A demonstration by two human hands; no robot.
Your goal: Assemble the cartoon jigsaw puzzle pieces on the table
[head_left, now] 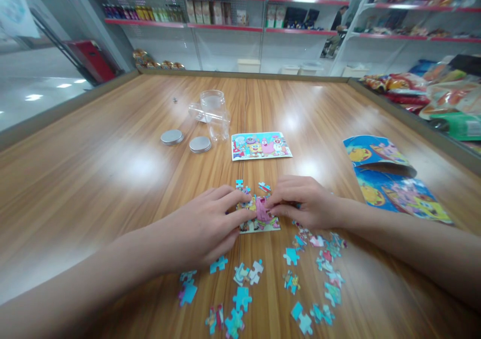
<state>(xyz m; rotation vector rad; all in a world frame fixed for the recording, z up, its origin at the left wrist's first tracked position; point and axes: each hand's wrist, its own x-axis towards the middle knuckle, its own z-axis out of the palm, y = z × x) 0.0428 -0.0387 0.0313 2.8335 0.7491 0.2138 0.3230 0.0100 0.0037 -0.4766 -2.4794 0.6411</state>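
A partly joined jigsaw puzzle (265, 221) with a pink cartoon figure lies flat on the wooden table. My left hand (205, 226) rests over its left side, fingers stretched out and fingertips on the pieces. From the right, my right hand (306, 199) has thumb and fingers drawn together at a pink puzzle piece (262, 204) on the upper part; the fingers partly cover it. Loose puzzle pieces (291, 256) are scattered nearer to me, some joined in small clumps. A few more, such as a blue piece (239, 183), lie just beyond the joined part.
Beyond my hands lies a picture card (261, 147) with cartoon characters. Clear plastic jars (218, 123) and silver lids (200, 144) stand at the back left. A curled blue printed sheet (398, 189) lies right. Snack bags (404, 86) and shelves (225, 27) are past the table's edges.
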